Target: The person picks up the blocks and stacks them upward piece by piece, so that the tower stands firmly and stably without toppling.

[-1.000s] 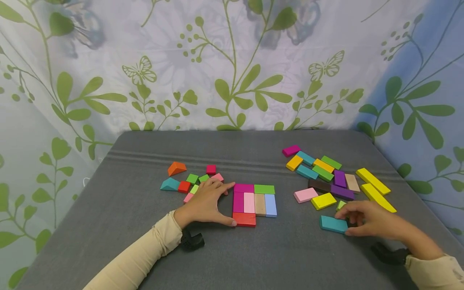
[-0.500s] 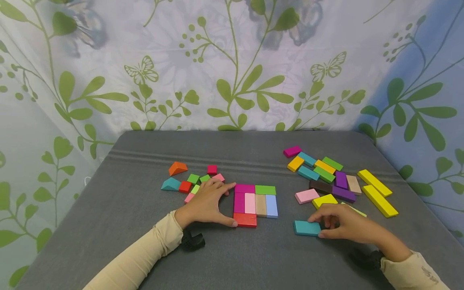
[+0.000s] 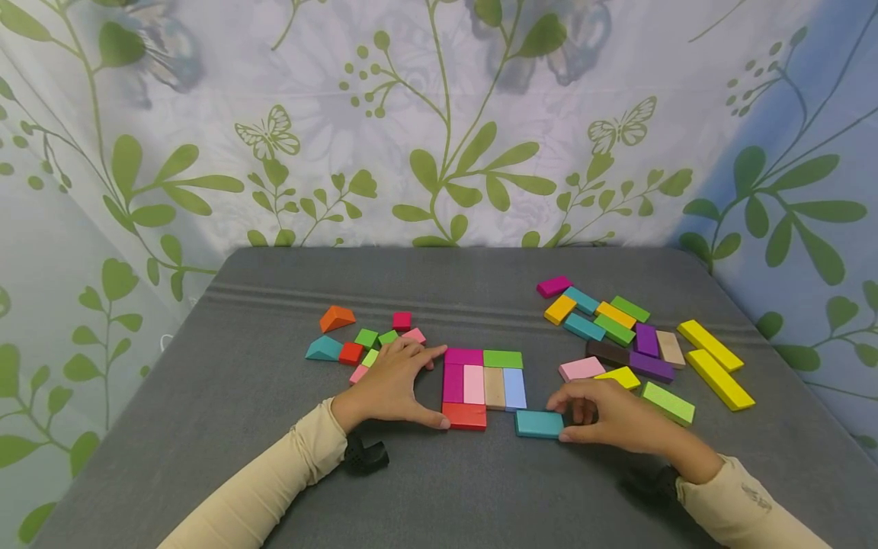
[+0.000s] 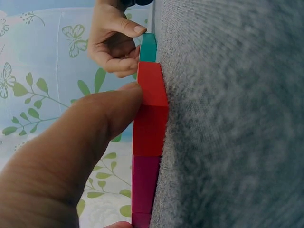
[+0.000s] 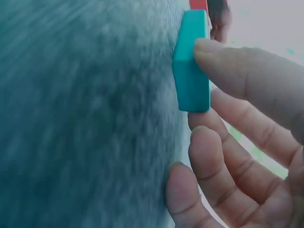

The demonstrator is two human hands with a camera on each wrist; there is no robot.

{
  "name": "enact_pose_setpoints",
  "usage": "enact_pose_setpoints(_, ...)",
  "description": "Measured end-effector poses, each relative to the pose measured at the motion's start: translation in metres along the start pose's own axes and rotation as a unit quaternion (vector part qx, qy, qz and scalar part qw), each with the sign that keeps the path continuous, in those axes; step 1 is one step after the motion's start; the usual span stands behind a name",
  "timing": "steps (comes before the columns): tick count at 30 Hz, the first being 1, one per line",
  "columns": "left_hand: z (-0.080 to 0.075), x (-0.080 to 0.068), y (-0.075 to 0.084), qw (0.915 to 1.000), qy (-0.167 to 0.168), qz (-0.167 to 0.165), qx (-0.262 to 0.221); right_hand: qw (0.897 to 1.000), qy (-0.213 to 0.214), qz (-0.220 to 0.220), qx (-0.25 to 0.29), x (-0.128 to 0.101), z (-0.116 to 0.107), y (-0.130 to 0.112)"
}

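The landmark was the assembled block rectangle (image 3: 483,385), lying flat on the grey table (image 3: 240,396) near its middle.

The right hand (image 3: 607,418) held the teal block (image 3: 539,424) flat on the table, thumb at the block's near edge and fingers curled over its far edge and right end. The block lay just right of the rectangle's near right corner, below the light blue block (image 3: 514,389). A narrow strip of bare cloth separated the teal block's left end from the red block (image 3: 464,415). In the right wrist view the thumb pressed the side of the teal block (image 5: 191,61).

The left hand (image 3: 391,385) rested against the rectangle's left edge, fingers spread wide and nearly straight. Its thumb touched the red block at the near left corner; its index finger reached the magenta block (image 3: 463,356) at the far left corner. The left wrist view confirmed thumb contact on the red block (image 4: 151,90).

Left of the rectangle, behind the left hand, lay a small cluster of blocks (image 3: 357,345). Right of the rectangle, a loose pile of blocks (image 3: 617,328) stood well apart from it. The nearest pile members were the pink block (image 3: 581,369) and lime green block (image 3: 668,403). Bare cloth lay open between the rectangle's near edge and the table's front edge.
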State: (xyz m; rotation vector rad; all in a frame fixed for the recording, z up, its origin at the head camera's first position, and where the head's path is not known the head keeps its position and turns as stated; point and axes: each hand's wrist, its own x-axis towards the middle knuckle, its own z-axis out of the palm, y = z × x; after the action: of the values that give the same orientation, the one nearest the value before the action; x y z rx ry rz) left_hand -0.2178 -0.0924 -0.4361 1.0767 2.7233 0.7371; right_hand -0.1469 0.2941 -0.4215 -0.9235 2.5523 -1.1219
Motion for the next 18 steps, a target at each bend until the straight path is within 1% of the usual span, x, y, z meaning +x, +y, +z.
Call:
enact_pose_setpoints(4, 0.0, 0.0, 0.0, 1.0, 0.002, 0.002, -0.002, 1.0, 0.008, 0.003, -0.002, 0.01, 0.006, -0.008)
enact_pose_setpoints(5, 0.0, 0.0, 0.0, 1.0, 0.002, 0.002, -0.002, 1.0, 0.006, 0.013, -0.001, 0.012, 0.007, -0.01)
enact_pose_setpoints(7, 0.0, 0.0, -0.001, 1.0, 0.001, 0.001, -0.002, 1.0, 0.006, 0.016, -0.005, 0.015, 0.008, -0.013)
enact_pose_setpoints(12, 0.0, 0.0, 0.0, 1.0, 0.001, 0.002, -0.002, 1.0, 0.015, 0.01, -0.015, 0.022, 0.013, -0.014)
enact_pose_setpoints(13, 0.0, 0.0, 0.0, 1.0, 0.001, 0.003, -0.002, 1.0, 0.021, -0.004, -0.017, 0.023, 0.016, -0.01)
enact_pose_setpoints(14, -0.001, -0.001, 0.001, 1.0, 0.002, 0.004, -0.002, 1.0, 0.024, -0.005, -0.018, 0.024, 0.017, -0.01)
enact_pose_setpoints(18, -0.003, -0.001, 0.002, 1.0, 0.002, 0.005, -0.004, 0.999, 0.03, 0.001, -0.021, 0.028, 0.019, -0.015)
